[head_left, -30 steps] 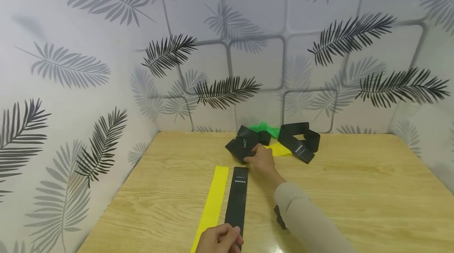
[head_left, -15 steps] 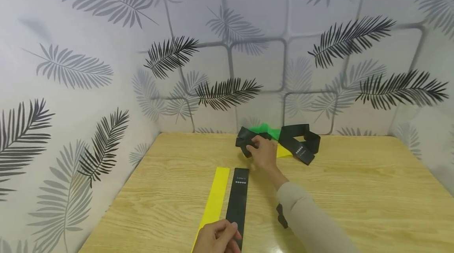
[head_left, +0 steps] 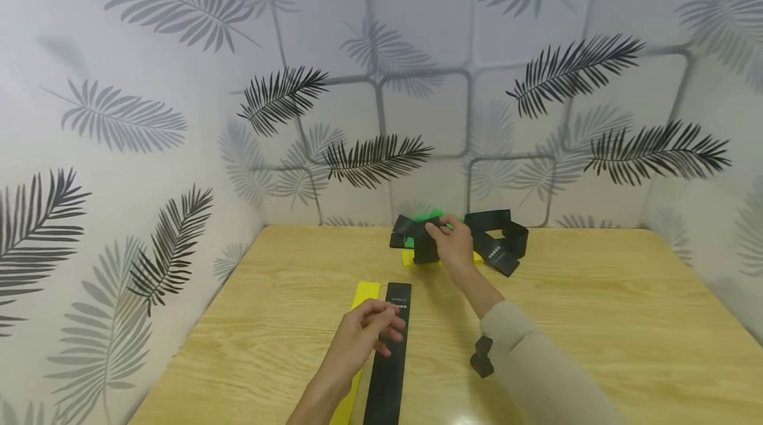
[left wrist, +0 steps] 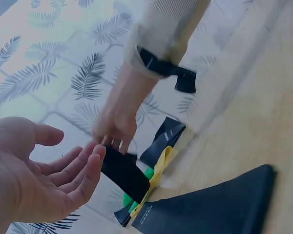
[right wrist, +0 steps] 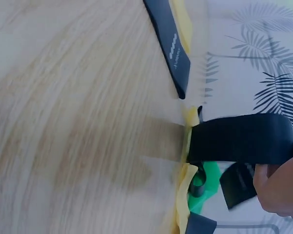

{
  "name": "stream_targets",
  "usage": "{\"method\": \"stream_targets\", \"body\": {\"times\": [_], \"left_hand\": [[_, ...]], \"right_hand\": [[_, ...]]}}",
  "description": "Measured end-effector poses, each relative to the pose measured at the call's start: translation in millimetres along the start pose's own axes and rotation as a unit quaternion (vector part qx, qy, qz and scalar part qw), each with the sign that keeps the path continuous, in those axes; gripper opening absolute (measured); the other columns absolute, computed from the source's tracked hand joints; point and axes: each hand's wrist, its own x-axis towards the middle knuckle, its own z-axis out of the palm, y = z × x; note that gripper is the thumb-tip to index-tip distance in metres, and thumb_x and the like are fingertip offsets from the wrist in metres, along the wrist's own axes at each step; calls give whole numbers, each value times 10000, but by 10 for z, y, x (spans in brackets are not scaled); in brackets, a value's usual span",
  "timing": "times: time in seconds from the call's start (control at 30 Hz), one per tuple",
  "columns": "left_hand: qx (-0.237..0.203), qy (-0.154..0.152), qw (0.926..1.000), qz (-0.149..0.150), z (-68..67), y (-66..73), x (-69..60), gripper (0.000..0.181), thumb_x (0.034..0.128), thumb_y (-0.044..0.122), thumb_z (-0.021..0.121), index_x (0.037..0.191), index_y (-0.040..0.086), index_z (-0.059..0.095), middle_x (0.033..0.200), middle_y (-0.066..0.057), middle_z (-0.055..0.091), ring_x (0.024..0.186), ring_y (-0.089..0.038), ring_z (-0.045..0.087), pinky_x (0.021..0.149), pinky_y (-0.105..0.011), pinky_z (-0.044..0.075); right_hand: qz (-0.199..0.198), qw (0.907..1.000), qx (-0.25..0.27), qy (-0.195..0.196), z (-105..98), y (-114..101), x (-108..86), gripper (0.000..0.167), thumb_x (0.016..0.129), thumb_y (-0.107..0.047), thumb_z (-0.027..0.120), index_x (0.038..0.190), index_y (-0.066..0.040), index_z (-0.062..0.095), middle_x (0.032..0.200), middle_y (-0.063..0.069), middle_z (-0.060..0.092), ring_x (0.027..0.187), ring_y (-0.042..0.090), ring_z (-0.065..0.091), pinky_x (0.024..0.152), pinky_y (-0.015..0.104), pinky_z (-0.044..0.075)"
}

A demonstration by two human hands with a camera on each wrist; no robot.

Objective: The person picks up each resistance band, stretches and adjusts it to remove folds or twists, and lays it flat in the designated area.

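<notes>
Worktop [head_left: 596,319], pale wood grain, runs back to the leaf-patterned wall [head_left: 405,107]; on it, near the person, lie the flat black band [head_left: 387,378], printed near its far end, and the flat yellow band [head_left: 367,290] just left of it, roughly parallel; at the back edge sits a loose pile, with the looped black band [head_left: 505,258] at its right; next in size, the lifted black band [head_left: 426,252], the item being worked, at the left of the pile; its lower part reaches down to the pile's yellow band [head_left: 408,258] and green band [head_left: 432,214], so I judge it not yet free of them. Right grip [head_left: 456,249]: thumb and fingers pinched together on the upper part of the lifted black band; left grip [head_left: 360,331]: thumb and fingers apart, nothing held, above the two flat bands with no contact seen. Change over the last half second: the right grip has raised its band, baring more yellow and green beneath; the left grip has moved forward from the near part of the flat bands toward their far ends; reading: separation from the pile is under way, and the left grip is unoccupied; smallest mark noted, the white dots [right wrist: 173,46] on the looped black band.
</notes>
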Motion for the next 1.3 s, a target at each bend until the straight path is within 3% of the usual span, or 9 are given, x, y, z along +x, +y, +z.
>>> {"method": "stream_targets", "body": {"times": [0.17, 0.33, 0.47, 0.63, 0.73, 0.93, 1.13, 1.2, 1.3], "left_hand": [[373, 335, 9978, 428, 55, -76, 410, 438, 1090, 310, 567, 1445, 53, 545, 1337, -160, 649, 1149, -312, 649, 865, -399, 591], [595, 658, 9958, 231, 167, -233, 710, 567, 1064, 355, 611, 1567, 156, 440, 1555, -152, 467, 1395, -386, 463, 1066, -566, 481], [545, 584, 9966, 182, 250, -279, 841, 619, 1026, 367, 671, 1573, 201, 433, 1593, -119, 432, 1465, -385, 381, 1121, -616, 412], [343, 334, 9981, 388, 338, -223, 844, 415, 985, 278, 738, 1348, 100, 644, 1292, -90, 671, 1218, -279, 610, 1052, -533, 486], [235, 323, 9982, 444, 386, -187, 810, 307, 984, 237, 738, 1235, 66, 697, 1163, -67, 710, 1071, -217, 663, 957, -448, 563], [-214, -11, 9986, 491, 424, -122, 682, 287, 1053, 243, 638, 1272, 62, 673, 1057, -118, 771, 926, -301, 765, 872, -410, 606], [-274, 65, 9978, 596, 440, -64, 590, 325, 1063, 267, 623, 1267, 22, 687, 966, -159, 778, 814, -254, 761, 777, -345, 613], [-224, 162, 9978, 594, 443, -39, 564, 318, 1059, 265, 630, 1231, 7, 703, 927, -162, 778, 784, -239, 755, 760, -338, 619], [-119, 256, 9979, 587, 449, 1, 511, 294, 1050, 257, 646, 1172, 0, 722, 881, -151, 779, 749, -232, 752, 746, -356, 625]], "right_hand": [[-54, 10000, 44, -39, -86, -83, -61, 377, 1028, -227, 683, 1297, 18, 582, 1500, 236, 528, 1366, 412, 530, 1101, 569, 463], [-67, 9995, 208, -205, -134, -218, -163, 437, 1020, -258, 698, 1338, 20, 582, 1534, 223, 488, 1377, 414, 512, 1082, 574, 476], [74, 9983, 515, -255, -156, -355, -241, 514, 1015, -270, 706, 1413, 20, 558, 1490, 243, 537, 1361, 404, 536, 1079, 547, 489], [298, 9934, 1084, -216, -212, -475, -290, 613, 1021, -292, 693, 1506, 22, 489, 1551, 211, 488, 1448, 367, 457, 1162, 516, 420], [528, 9870, 1515, -137, -272, -519, -269, 640, 1019, -295, 693, 1530, 16, 466, 1596, 189, 438, 1484, 350, 411, 1181, 493, 401], [850, 9643, 2505, -108, -352, -504, -183, 589, 1037, -198, 661, 1537, 5, 425, 1633, 160, 348, 1363, 301, 551, 1112, 372, 483], [777, 9414, 3280, -139, -377, -457, -126, 274, 1053, -108, 611, 1259, -1, 467, 1281, 119, 609, 878, 128, 744, 875, 245, 575], [768, 9369, 3406, -158, -390, -452, -119, 312, 1060, -110, 601, 1305, 32, 469, 1087, 80, 694, 825, 133, 754, 862, 254, 584], [739, 9340, 3490, -214, -431, -460, -106, 493, 1078, -136, 576, 1487, 74, 399, 1003, 33, 734, 877, 129, 753, 921, 262, 574]]}}
